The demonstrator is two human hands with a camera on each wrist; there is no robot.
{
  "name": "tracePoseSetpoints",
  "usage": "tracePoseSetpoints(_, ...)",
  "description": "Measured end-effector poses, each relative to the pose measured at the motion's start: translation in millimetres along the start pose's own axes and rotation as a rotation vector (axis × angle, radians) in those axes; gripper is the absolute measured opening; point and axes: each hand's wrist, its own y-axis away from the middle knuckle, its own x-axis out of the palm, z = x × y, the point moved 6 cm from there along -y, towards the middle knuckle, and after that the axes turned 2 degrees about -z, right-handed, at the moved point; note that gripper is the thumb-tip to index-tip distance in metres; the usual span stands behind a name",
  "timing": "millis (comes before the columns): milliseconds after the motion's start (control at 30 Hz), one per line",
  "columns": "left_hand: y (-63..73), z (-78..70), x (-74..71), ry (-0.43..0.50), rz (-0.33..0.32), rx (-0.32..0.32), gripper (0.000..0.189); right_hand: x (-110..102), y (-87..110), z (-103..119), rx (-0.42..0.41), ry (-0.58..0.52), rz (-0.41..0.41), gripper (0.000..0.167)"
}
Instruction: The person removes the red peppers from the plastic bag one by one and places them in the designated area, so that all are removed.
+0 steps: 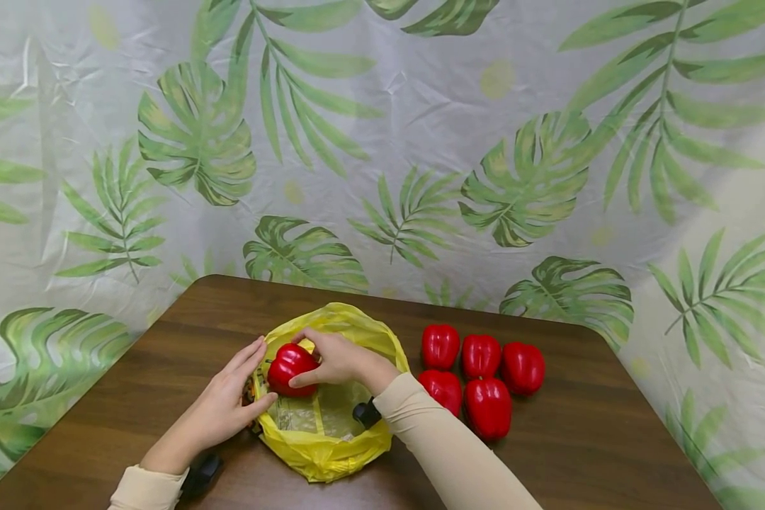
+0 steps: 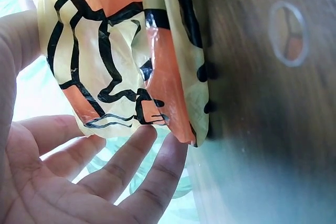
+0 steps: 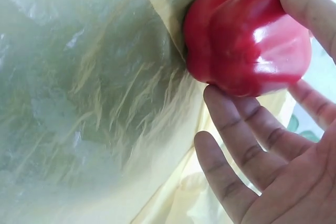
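Observation:
A yellow plastic bag stands on the table with its mouth spread wide. Inside its left part, my right hand grips a red bell pepper between thumb and fingers. The right wrist view shows the pepper glossy, near the bag's wall. My left hand rests against the bag's left outer side, its fingers extended. In the left wrist view, the fingers touch the bag's printed side, which has black lines and orange patches.
Several more red bell peppers sit grouped on the brown wooden table, right of the bag. Behind the table hangs a leaf-patterned curtain. Dark wrist devices are worn on both arms.

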Motion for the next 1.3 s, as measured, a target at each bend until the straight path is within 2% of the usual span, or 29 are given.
tracePoseSetpoints(400, -0.6, -1.6, -0.3, -0.018, -0.010, 0.013, 0.084, -8.6, 9.2, -17.0, 0.041, -0.056, 0.030, 0.058)
tracePoseSetpoints(700, 0.1, 0.1, 0.7, -0.015, -0.011, 0.009, 0.084, -13.8, 12.4, -12.3, 0.047, 0.032, 0.055, 0.065)
tracePoseSetpoints(900, -0.3, 0.0, 0.6, -0.016, -0.002, 0.006, 0.084, -14.2, 8.6, -5.7, 0.015, 0.091, 0.059, 0.060)
tracePoseSetpoints(1300, -0.3, 0.1, 1.4, -0.024, 0.000, 0.000, 0.083, -10.3, 8.3, -10.5, 0.085, -0.008, 0.052, 0.057)
